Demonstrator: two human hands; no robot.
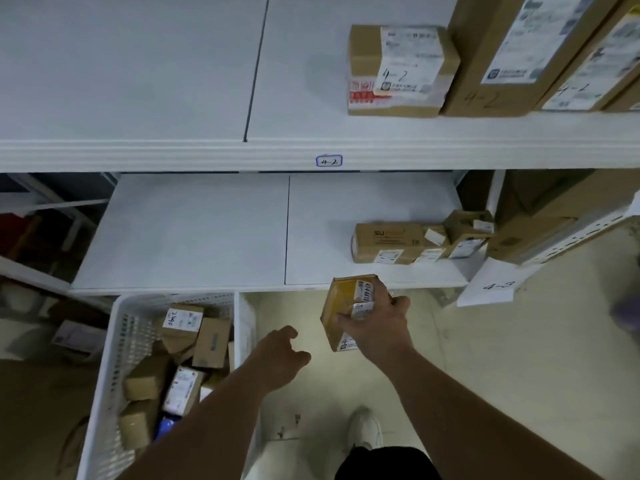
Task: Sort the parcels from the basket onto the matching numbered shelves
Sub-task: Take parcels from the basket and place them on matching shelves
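My fingers (341, 320) of the right hand (379, 322) are curled around a small yellow-brown parcel (346, 299), held in the air just in front of the lower shelf (194, 237). I judge it light and stiff, a cardboard box with taped, maybe slippery faces, so holding it across two opposite sides is best. My left hand (280, 358) hangs loosely curled, holding nothing, beside the white basket (114, 358) with more parcels. The upper shelf label (329, 161) reads 4-2.

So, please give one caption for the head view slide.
Right hand grips small yellow-brown cardboard parcel below white shelf labelled 4-2.
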